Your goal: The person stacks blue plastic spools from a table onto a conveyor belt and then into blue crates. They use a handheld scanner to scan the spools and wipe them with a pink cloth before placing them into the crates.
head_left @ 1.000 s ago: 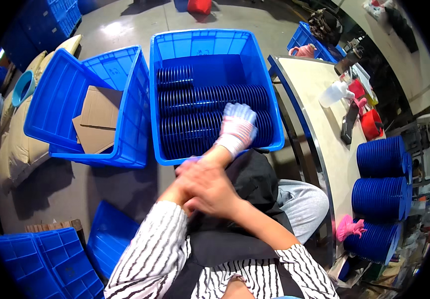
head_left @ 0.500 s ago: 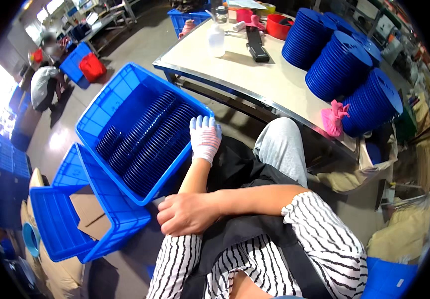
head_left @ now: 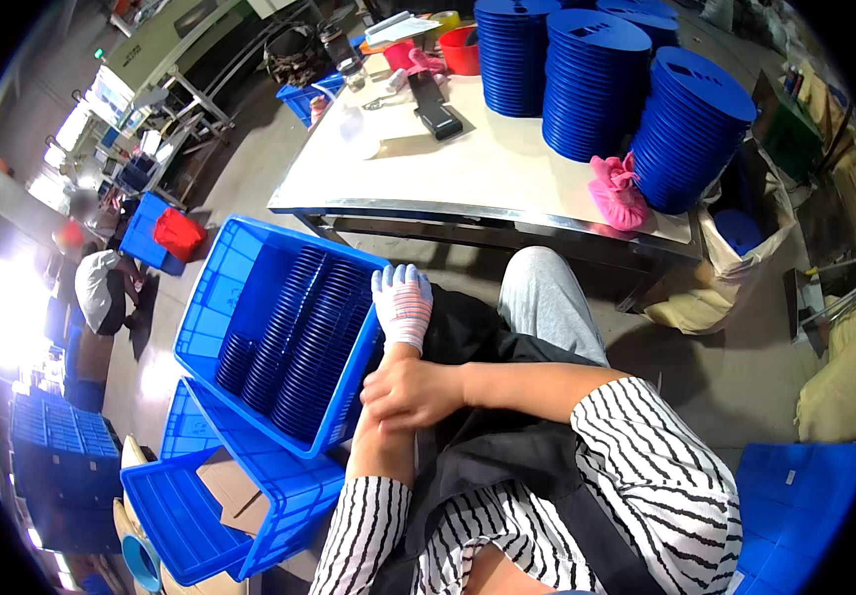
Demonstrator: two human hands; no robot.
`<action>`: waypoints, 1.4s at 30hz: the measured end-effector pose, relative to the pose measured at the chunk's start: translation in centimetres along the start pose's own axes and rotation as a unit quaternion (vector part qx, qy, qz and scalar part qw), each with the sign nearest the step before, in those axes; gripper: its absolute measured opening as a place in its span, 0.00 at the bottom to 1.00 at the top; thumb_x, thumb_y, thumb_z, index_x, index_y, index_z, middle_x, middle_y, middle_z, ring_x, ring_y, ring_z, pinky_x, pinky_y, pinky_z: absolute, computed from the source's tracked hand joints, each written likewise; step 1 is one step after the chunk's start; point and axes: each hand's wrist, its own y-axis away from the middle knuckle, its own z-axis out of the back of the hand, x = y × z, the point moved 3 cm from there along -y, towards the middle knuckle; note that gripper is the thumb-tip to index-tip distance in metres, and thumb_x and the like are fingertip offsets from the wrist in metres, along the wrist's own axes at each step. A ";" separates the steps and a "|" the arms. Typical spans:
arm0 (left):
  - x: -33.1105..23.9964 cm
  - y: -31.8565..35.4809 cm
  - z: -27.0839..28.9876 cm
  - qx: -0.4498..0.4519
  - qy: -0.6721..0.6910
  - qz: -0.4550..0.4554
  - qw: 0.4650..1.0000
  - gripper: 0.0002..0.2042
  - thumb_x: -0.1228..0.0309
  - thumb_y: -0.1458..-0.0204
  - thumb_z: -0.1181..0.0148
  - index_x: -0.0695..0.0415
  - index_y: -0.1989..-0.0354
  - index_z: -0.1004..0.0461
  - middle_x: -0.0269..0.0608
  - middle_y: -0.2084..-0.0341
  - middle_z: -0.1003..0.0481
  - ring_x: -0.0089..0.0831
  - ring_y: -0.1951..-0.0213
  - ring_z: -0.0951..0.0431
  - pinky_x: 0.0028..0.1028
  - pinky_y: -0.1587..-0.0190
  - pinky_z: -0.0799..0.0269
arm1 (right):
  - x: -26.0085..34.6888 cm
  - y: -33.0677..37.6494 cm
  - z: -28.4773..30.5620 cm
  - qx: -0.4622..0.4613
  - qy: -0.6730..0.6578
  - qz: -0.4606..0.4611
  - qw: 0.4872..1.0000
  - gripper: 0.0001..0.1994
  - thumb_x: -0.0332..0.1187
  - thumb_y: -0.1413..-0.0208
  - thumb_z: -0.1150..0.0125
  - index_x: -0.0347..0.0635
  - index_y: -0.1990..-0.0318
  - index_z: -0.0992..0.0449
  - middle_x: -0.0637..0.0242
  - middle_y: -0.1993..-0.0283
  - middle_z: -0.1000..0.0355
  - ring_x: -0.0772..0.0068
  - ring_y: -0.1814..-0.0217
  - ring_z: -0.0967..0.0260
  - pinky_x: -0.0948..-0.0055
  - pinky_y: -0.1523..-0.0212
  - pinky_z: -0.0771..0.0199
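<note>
My left hand (head_left: pixel 401 302) wears a white knit glove with pink stripes. It lies flat, fingers straight, beside the near right corner of a blue plastic crate (head_left: pixel 218 297) and holds nothing. My bare right hand (head_left: pixel 411 392) is clasped around my left wrist just below the glove cuff. The crate holds several rows of blue discs (head_left: pixel 309 332) standing on edge. Both hands rest over my lap, on a black apron.
A metal table (head_left: pixel 468 164) ahead carries tall stacks of blue discs (head_left: pixel 587 84), a pink glove (head_left: pixel 616 193), a black tool (head_left: pixel 435 109) and a red cup (head_left: pixel 463 50). Another blue crate (head_left: pixel 185 496) with cardboard sits lower left. A person (head_left: pixel 101 288) crouches at far left.
The view has swung, so the crate now lies to my left and the table fills the top. My right hand has slid up my left forearm to the wrist.
</note>
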 end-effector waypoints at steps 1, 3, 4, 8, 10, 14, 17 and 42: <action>0.8 0.5 0.9 -0.026 -0.014 -0.003 1.000 0.11 0.61 0.47 0.45 0.53 0.64 0.24 0.40 0.62 0.23 0.43 0.51 0.26 0.47 0.40 0.40 | 0.1 -0.1 0.3 -0.003 -0.022 -0.026 0.999 0.09 0.38 0.47 0.40 0.43 0.68 0.24 0.63 0.64 0.29 0.57 0.59 0.31 0.59 0.57 0.30; 1.7 0.6 1.9 -0.033 -0.045 -0.022 0.998 0.08 0.62 0.50 0.43 0.52 0.67 0.24 0.37 0.66 0.23 0.39 0.55 0.26 0.44 0.43 0.37 | 2.3 -1.8 0.3 -0.070 0.024 0.058 0.996 0.09 0.39 0.47 0.39 0.43 0.67 0.24 0.64 0.65 0.29 0.59 0.60 0.32 0.60 0.58 0.31; 1.9 0.6 1.4 -0.025 -0.043 -0.025 0.998 0.08 0.62 0.50 0.43 0.52 0.67 0.24 0.37 0.66 0.24 0.39 0.55 0.26 0.44 0.44 0.37 | 3.8 -2.6 0.4 -0.078 -0.007 0.081 0.994 0.09 0.38 0.43 0.42 0.42 0.66 0.26 0.64 0.61 0.28 0.59 0.58 0.32 0.58 0.54 0.33; -0.2 0.1 1.2 0.009 -0.015 -0.019 1.000 0.09 0.62 0.50 0.43 0.53 0.68 0.24 0.39 0.65 0.23 0.41 0.54 0.26 0.44 0.43 0.38 | 5.4 -2.3 -0.2 -0.072 -0.047 0.108 0.990 0.10 0.40 0.42 0.43 0.43 0.66 0.25 0.64 0.62 0.28 0.59 0.58 0.31 0.60 0.56 0.32; 1.3 0.8 1.5 -0.059 -0.029 -0.047 0.997 0.08 0.62 0.51 0.42 0.53 0.69 0.25 0.38 0.66 0.23 0.41 0.54 0.27 0.44 0.43 0.38 | 2.3 0.3 -0.1 -0.098 -0.020 0.078 0.992 0.09 0.38 0.43 0.41 0.43 0.68 0.25 0.63 0.64 0.28 0.57 0.60 0.31 0.62 0.60 0.29; 0.8 -0.3 0.8 -0.013 -0.038 -0.038 0.998 0.08 0.63 0.50 0.43 0.52 0.69 0.24 0.38 0.66 0.23 0.39 0.55 0.26 0.43 0.45 0.36 | 2.8 0.1 1.6 -0.131 -0.004 0.040 0.991 0.09 0.38 0.46 0.39 0.42 0.68 0.24 0.64 0.61 0.28 0.59 0.56 0.32 0.61 0.54 0.31; 0.6 0.2 0.9 -0.029 -0.059 -0.049 0.997 0.07 0.63 0.50 0.43 0.52 0.69 0.24 0.38 0.66 0.23 0.39 0.57 0.26 0.43 0.46 0.36 | 6.8 -3.0 0.0 -0.079 -0.088 0.127 0.985 0.10 0.39 0.44 0.43 0.42 0.68 0.25 0.63 0.62 0.28 0.59 0.55 0.32 0.59 0.53 0.32; -1.0 -0.5 4.4 0.066 -0.027 -0.052 0.996 0.22 0.58 0.48 0.44 0.52 0.46 0.28 0.50 0.41 0.32 0.51 0.37 0.38 0.50 0.33 0.52 | -0.4 23.5 19.5 -0.569 0.503 -0.308 0.573 0.28 0.27 0.55 0.31 0.37 0.46 0.36 0.52 0.48 0.35 0.48 0.45 0.37 0.55 0.41 0.41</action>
